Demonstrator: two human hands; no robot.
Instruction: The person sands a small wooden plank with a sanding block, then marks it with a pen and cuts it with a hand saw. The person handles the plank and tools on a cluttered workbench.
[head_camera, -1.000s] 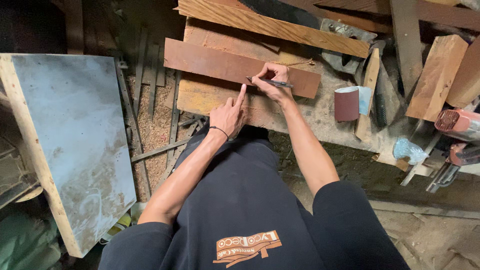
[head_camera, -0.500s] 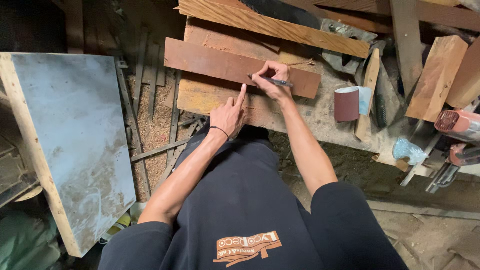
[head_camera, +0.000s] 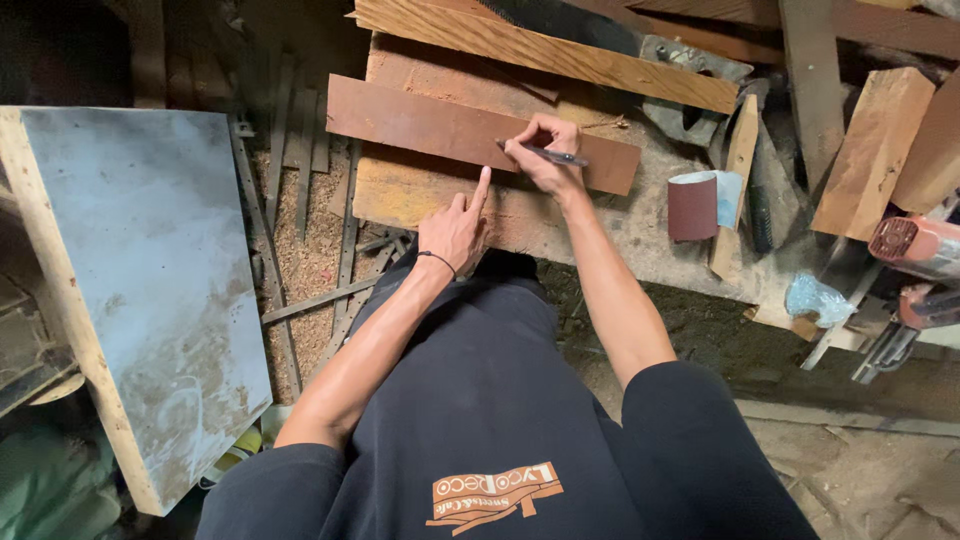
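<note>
Right hand (head_camera: 545, 160): I see it pinched on pen (head_camera: 548, 154), tip on brown board (head_camera: 440, 130)
Left hand (head_camera: 455, 225): loose, forefinger at board's near edge
Board axis: runs left-right

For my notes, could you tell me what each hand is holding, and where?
The right hand pinches a pen near its tip, over the board. The left hand holds nothing; its forefinger presses the workbench.

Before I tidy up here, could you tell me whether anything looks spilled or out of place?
Sawdust lies loose below the bench's left end, among thin slats. A sandpaper roll sits partly unrolled right of the right hand.
</note>
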